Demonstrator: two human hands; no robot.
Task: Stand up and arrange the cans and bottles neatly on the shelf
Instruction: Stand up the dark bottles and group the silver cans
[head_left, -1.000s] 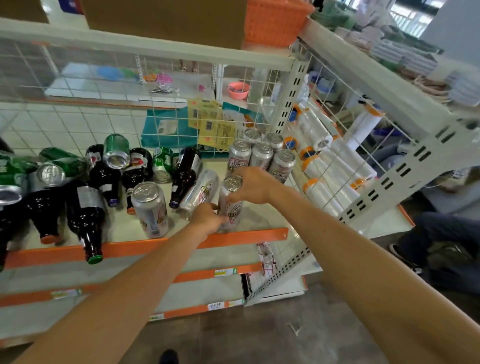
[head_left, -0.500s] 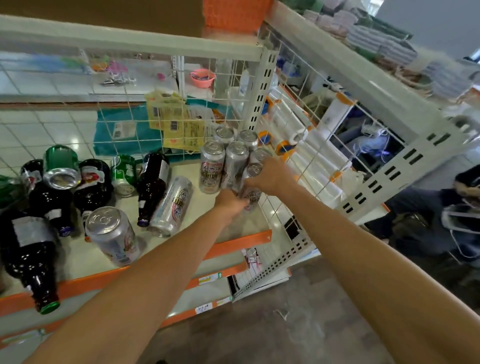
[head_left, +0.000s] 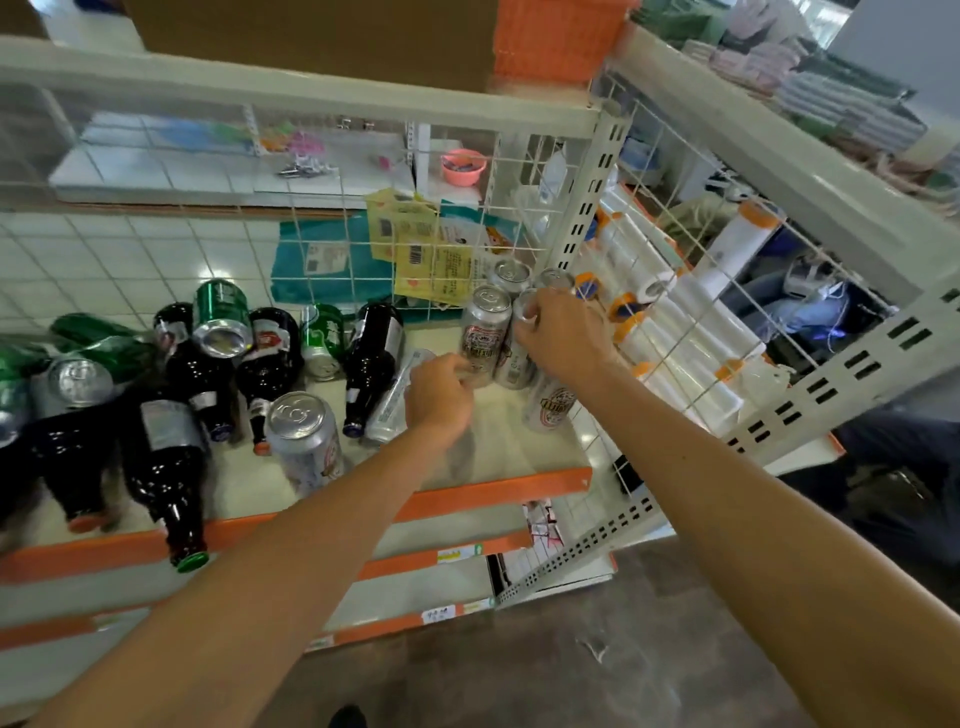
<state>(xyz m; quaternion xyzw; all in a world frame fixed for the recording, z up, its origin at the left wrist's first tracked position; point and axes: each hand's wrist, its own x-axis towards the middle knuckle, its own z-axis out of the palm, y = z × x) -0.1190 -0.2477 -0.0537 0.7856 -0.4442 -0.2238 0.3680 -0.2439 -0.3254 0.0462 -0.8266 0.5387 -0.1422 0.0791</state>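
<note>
I can't read a single word from here. The silver cans (head_left: 483, 332) carry a red and black emblem, but its lettering is too blurred to make out. The yellow cards (head_left: 415, 249) show a barcode and a QR square, with illegible print. The shelf tags (head_left: 439, 614) are white smudges.

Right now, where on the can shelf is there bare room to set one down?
Bare shelf front right: between the front silver can, the orange lip, the upright silver cans and the wire side panel; the left hand hovers over it. Left half is crowded with lying bottles and green cans.
</note>
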